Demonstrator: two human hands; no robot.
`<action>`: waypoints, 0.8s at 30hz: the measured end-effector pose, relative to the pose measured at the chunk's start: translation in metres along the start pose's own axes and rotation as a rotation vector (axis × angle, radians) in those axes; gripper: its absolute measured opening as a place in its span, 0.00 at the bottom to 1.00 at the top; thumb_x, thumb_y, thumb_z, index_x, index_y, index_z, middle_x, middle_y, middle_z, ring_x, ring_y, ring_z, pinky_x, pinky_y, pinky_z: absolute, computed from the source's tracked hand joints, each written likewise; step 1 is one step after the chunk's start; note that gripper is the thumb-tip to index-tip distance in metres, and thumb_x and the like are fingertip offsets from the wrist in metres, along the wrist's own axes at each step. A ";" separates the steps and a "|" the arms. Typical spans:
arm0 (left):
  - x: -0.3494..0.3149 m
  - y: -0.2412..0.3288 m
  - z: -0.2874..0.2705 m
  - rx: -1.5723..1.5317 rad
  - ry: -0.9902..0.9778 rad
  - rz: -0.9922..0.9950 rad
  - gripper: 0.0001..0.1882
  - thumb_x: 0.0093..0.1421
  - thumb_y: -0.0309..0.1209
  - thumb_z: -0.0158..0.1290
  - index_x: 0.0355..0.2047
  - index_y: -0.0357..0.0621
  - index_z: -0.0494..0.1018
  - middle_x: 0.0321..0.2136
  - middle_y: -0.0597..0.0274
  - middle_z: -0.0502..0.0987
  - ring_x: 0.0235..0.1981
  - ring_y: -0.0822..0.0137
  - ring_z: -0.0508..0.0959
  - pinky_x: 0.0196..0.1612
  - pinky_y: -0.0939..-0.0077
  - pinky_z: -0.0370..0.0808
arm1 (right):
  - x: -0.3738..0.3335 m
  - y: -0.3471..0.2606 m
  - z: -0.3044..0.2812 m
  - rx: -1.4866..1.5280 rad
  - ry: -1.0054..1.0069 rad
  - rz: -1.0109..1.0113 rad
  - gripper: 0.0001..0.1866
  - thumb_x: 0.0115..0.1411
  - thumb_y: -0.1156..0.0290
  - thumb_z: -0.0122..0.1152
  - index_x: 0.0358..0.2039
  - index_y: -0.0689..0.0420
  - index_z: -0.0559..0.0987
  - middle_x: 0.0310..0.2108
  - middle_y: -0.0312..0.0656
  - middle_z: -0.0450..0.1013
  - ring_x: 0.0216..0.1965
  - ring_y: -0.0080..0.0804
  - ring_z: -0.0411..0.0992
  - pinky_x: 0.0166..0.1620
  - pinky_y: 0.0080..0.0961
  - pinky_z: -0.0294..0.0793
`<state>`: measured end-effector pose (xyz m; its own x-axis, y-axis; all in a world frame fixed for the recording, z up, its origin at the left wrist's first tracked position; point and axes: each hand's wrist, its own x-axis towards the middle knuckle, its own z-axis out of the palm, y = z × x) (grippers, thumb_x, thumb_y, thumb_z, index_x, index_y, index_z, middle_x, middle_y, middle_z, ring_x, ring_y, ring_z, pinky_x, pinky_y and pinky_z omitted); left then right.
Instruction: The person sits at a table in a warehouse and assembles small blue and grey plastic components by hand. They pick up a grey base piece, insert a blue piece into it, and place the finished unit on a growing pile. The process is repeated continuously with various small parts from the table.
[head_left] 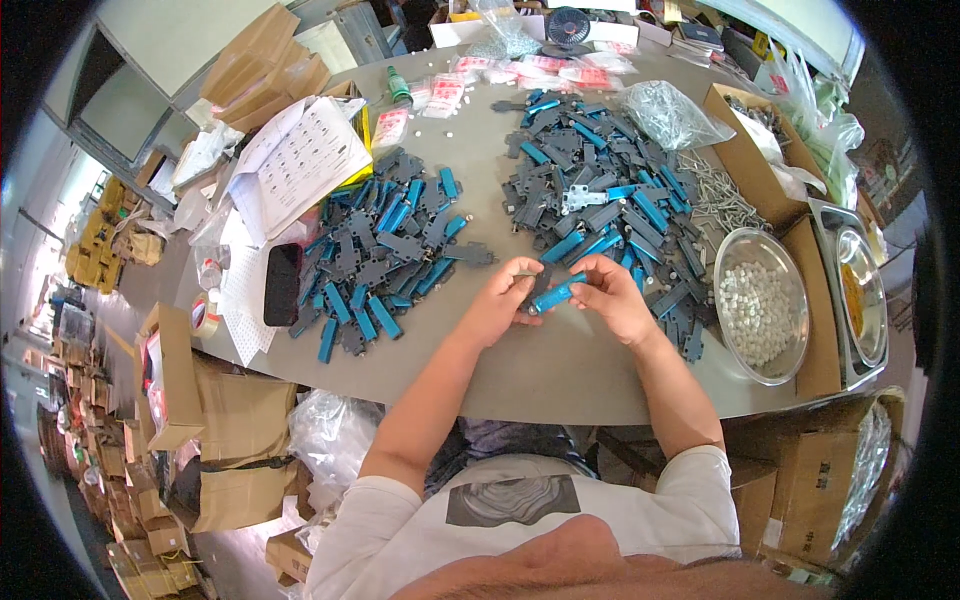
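Note:
In front of my chest, above the table [540, 376], I hold a blue-and-grey plastic fitting [558, 294] between both hands. My left hand [500, 303] is closed, thumb and fingers pinching the fitting's left end beside a dark grey part. My right hand [615, 302] pinches its blue right end. Where the fingers overlap, the fitting's details are hidden. Just beyond my hands lies a large heap of similar blue and dark grey fittings [600, 215]. A smaller heap of such fittings [385, 245] spreads to the left of my left hand.
At right stand a metal bowl of small white pieces [765, 310], loose screws [728, 195], a cardboard box [770, 150] and a metal tray [862, 290]. A phone [283, 285] and papers [300, 170] lie left. Farther back are small bags [445, 95], a green bottle [398, 86] and a fan [567, 27].

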<state>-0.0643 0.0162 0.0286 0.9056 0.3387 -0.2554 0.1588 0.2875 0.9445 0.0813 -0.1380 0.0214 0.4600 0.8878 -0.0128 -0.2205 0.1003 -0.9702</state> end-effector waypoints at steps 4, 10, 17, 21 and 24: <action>0.000 -0.007 0.000 -0.095 -0.061 0.034 0.16 0.68 0.30 0.41 0.55 0.47 0.62 0.42 0.58 0.74 0.39 0.67 0.79 0.37 0.73 0.78 | -0.001 0.001 0.006 -0.148 -0.026 -0.029 0.16 0.56 0.83 0.59 0.46 0.61 0.73 0.33 0.35 0.74 0.32 0.21 0.72 0.38 0.19 0.72; 0.008 -0.020 -0.003 0.101 -0.162 0.074 0.21 0.68 0.30 0.41 0.60 0.40 0.61 0.44 0.62 0.75 0.41 0.71 0.77 0.41 0.78 0.75 | -0.003 0.001 0.012 -0.627 0.029 -0.264 0.20 0.55 0.82 0.60 0.49 0.61 0.73 0.33 0.43 0.77 0.33 0.27 0.75 0.37 0.24 0.75; 0.004 -0.014 0.003 0.279 -0.278 0.320 0.28 0.60 0.26 0.53 0.60 0.35 0.61 0.44 0.67 0.73 0.44 0.79 0.70 0.47 0.82 0.69 | -0.010 -0.013 0.019 -0.700 0.141 -0.359 0.16 0.52 0.78 0.66 0.41 0.61 0.75 0.32 0.47 0.75 0.31 0.36 0.77 0.35 0.28 0.76; 0.006 -0.015 0.003 0.230 -0.310 0.291 0.28 0.58 0.24 0.55 0.59 0.35 0.62 0.45 0.66 0.73 0.44 0.77 0.71 0.49 0.78 0.69 | -0.008 -0.012 0.015 -0.785 0.144 -0.434 0.15 0.51 0.77 0.67 0.39 0.61 0.74 0.29 0.45 0.73 0.28 0.36 0.75 0.33 0.28 0.75; 0.009 -0.019 0.002 0.211 -0.327 0.333 0.27 0.60 0.25 0.54 0.59 0.35 0.62 0.46 0.65 0.73 0.45 0.75 0.73 0.49 0.77 0.70 | -0.006 -0.008 0.018 -0.744 0.183 -0.465 0.14 0.51 0.77 0.67 0.38 0.61 0.74 0.28 0.45 0.72 0.28 0.35 0.75 0.32 0.28 0.75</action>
<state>-0.0586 0.0123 0.0083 0.9910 0.0730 0.1124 -0.1137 0.0135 0.9934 0.0651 -0.1362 0.0336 0.5078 0.7382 0.4440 0.6074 0.0586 -0.7922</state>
